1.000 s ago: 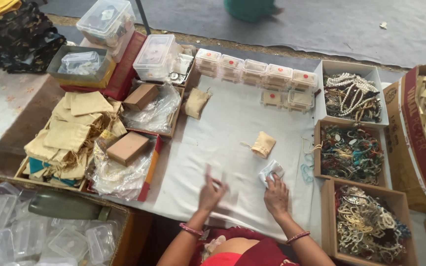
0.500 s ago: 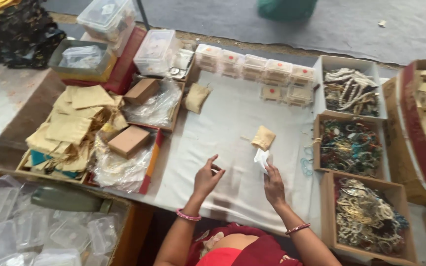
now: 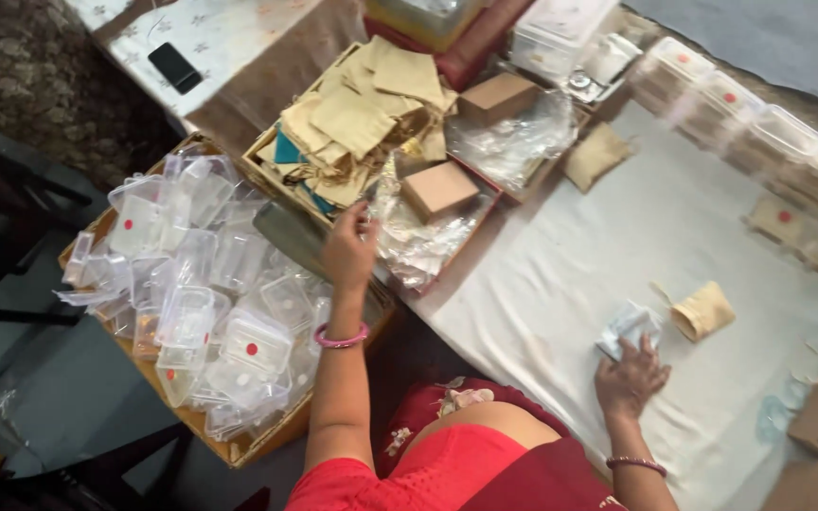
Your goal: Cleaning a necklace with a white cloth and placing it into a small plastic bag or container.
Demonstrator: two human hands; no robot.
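Head view looks down on a seated person in red at a low desk [image 3: 560,284] covered with a white cloth. Her left hand [image 3: 350,248], a pink bangle on the wrist, reaches out toward ten o'clock, fingers loosely curled near crumpled clear bags [image 3: 418,241] and the pile of tan cloth pouches [image 3: 357,118]; I cannot tell whether it has hold of anything. Beside that arm, at nine o'clock, a cardboard tray [image 3: 257,445] brims with small clear plastic boxes [image 3: 205,303]. Her right hand [image 3: 629,377] lies flat and open at four o'clock, pressing a small clear packet [image 3: 625,326] onto the cloth, with one tan pouch [image 3: 702,310] just beside it at two o'clock. To my eye, the reach goes best if the pinning hand stays firm on the packet, and the other hand picks one item cleanly rather than dragging the loose bags.
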